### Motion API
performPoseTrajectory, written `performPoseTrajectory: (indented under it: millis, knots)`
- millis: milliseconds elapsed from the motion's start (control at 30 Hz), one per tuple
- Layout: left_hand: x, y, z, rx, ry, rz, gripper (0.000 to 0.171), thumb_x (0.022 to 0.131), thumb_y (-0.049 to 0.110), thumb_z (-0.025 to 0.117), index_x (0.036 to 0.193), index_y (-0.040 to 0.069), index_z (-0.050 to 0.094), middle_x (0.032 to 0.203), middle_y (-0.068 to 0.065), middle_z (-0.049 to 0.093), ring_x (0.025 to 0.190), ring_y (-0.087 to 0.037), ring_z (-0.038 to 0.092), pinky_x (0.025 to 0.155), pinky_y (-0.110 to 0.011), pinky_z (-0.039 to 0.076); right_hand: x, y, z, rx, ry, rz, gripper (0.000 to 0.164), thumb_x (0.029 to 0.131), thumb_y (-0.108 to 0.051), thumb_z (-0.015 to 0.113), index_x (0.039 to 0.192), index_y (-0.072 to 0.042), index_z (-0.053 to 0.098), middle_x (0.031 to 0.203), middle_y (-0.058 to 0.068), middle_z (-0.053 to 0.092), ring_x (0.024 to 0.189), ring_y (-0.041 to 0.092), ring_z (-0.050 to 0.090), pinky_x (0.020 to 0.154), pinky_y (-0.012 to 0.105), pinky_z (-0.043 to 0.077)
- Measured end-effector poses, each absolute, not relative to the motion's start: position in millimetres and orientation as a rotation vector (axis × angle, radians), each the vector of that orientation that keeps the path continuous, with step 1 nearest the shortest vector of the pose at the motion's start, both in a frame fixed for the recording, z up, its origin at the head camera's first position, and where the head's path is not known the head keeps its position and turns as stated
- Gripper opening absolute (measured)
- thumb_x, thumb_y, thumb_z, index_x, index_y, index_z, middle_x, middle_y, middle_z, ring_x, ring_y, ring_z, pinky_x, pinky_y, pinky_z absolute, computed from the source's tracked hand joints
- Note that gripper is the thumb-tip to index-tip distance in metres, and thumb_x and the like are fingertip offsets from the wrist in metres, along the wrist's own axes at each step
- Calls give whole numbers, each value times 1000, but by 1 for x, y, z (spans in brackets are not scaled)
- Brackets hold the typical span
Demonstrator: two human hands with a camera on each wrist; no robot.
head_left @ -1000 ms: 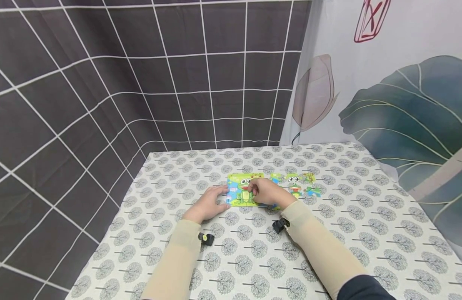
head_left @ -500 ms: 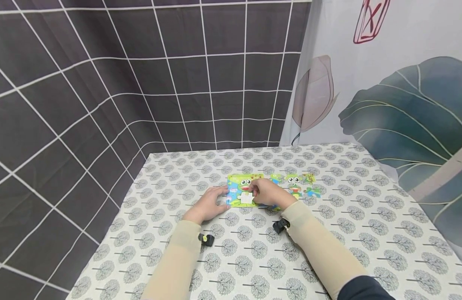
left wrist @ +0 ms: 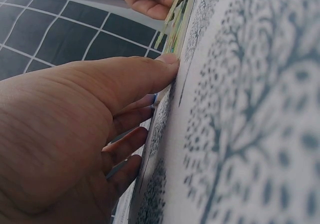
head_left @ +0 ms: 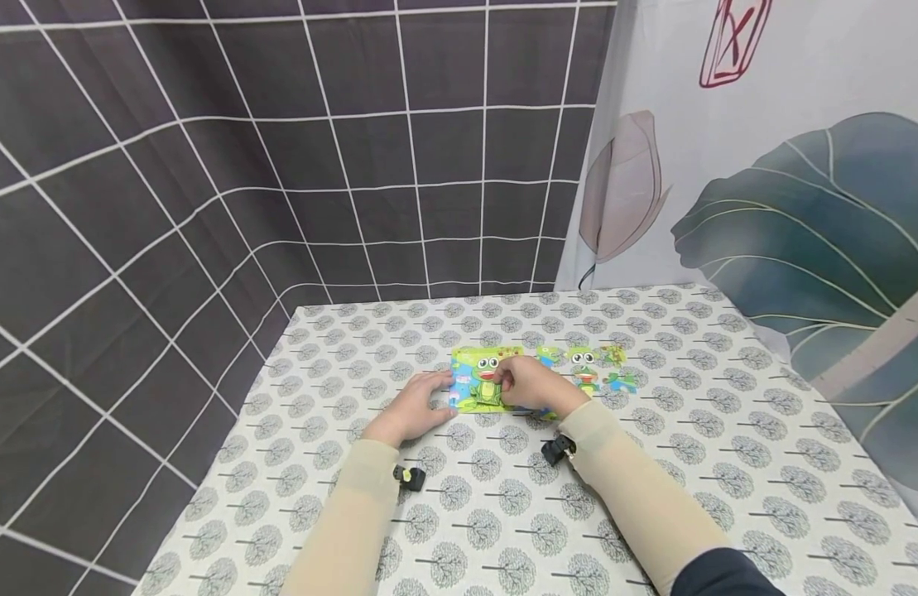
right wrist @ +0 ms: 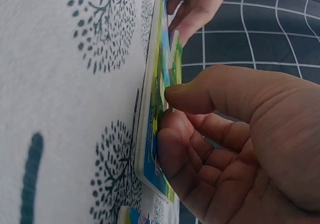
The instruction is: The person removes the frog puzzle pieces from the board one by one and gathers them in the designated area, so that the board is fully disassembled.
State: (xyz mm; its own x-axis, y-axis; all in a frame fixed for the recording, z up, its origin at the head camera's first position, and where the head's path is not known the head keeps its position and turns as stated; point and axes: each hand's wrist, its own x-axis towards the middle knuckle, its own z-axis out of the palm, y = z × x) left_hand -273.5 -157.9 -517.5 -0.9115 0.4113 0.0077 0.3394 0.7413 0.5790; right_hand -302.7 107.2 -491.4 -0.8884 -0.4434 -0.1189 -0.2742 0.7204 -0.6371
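A frog-picture puzzle board (head_left: 462,364) lies flat on the patterned cloth in the head view. My left hand (head_left: 414,406) rests at its left edge, fingers and thumb extended and spread, the thumb tip (left wrist: 169,59) right at the board's near corner. Over the board's right half, my right hand (head_left: 533,382) pinches a green jigsaw piece (right wrist: 176,59) between thumb and curled fingers. That piece is tilted, close over the printed picture, its printed side showing in the head view. The right hand hides the board's right part.
To the right of the board lie several loose jigsaw pieces: a frog-face section (head_left: 583,361), a blue-green piece (head_left: 621,382) and a yellow-green corner piece (head_left: 613,354) among them. Dark gridded fabric (head_left: 444,149) hangs behind the tree-print tablecloth (head_left: 488,513).
Half a second ago the jigsaw piece showed its white back over the board; now its printed green side shows. Both hands have stayed in nearly the same place.
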Motion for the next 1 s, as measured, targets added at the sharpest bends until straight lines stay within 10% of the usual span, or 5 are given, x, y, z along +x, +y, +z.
performPoseTrajectory:
  millis: [1000]
  knots:
    - [-274,-158,-519,611,2819,898,64,94,34,79,151,17,56,164,4,43,152,-24,34,127,-49,25,-298,144,-480,-624,2698,-953,32,82,7,68,113,-3,69,87,1,63,78,16,58,76,32,57]
